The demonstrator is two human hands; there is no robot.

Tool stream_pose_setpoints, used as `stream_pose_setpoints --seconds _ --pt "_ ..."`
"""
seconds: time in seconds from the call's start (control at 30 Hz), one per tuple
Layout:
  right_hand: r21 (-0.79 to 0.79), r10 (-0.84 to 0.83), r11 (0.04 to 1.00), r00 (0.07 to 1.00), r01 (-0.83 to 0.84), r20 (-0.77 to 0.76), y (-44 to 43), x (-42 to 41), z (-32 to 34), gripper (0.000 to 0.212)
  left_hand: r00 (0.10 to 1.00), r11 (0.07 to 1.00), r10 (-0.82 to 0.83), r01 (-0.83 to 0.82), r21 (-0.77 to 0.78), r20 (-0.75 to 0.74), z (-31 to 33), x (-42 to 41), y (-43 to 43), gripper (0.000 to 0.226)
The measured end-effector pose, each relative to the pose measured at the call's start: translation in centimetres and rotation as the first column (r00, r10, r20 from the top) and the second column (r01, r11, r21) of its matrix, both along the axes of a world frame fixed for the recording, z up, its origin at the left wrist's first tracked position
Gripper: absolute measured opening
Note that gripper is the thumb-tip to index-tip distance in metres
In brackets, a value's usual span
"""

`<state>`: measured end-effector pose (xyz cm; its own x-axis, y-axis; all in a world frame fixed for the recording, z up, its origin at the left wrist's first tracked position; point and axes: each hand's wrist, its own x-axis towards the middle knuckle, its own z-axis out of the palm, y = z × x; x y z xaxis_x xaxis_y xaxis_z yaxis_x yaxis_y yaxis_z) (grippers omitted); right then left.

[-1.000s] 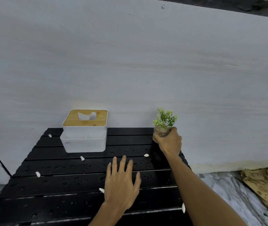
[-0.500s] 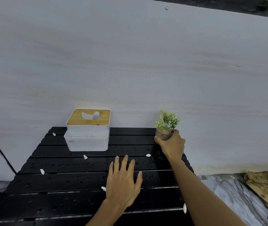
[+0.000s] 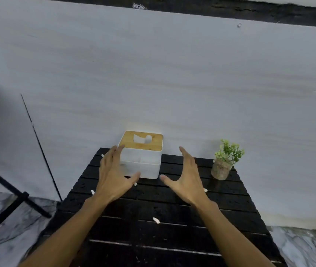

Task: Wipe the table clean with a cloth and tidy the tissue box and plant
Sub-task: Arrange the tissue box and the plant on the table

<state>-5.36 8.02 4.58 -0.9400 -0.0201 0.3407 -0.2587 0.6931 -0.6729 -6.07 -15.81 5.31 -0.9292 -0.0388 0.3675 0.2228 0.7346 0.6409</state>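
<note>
Partly behind left hand [image 3: 112, 176], tissue box [image 3: 143, 163]

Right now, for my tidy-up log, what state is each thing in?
tissue box: upright, wooden lid on, tissue poking from the slot.
plant: upright, right of the tissue box, unheld.
left hand: open, at the tissue box's left side; contact unclear.
right hand: open, right of the tissue box, holding nothing.
table: wet in spots, white scraps scattered on it.

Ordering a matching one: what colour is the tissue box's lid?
Light bamboo-wood tan, on the white tissue box; lid shows best in the head view.
</note>
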Motion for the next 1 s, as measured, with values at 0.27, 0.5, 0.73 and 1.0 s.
stream_pose_setpoints --seconds 0.27,0.5,0.73,1.0 --pt "0.034 0.091 0.994 0.978 -0.099 0.186 -4.5 -4.5 -0.9 0.129 0.935 0.964 -0.254 0.224 0.144 0.249 -0.7 -5.9 -3.9 0.125" --pt "0.035 0.070 0.997 0.990 -0.074 0.121 -5.3 -6.0 -1.8 0.115 0.959 0.969 -0.235 0.220 0.109 0.157 -2.5 -7.5 -3.8 0.108" --pt "0.051 0.064 0.997 0.998 -0.065 0.016 -5.8 -5.3 -2.0 0.105 0.983 0.979 -0.179 0.173 0.108 0.048 -2.8 -6.7 -3.0 0.101" --pt "0.040 0.037 0.999 0.988 -0.031 -0.151 -3.8 -3.1 0.4 0.105 0.968 0.972 -0.204 0.219 0.090 -0.145 0.2 -3.2 -0.5 0.096"
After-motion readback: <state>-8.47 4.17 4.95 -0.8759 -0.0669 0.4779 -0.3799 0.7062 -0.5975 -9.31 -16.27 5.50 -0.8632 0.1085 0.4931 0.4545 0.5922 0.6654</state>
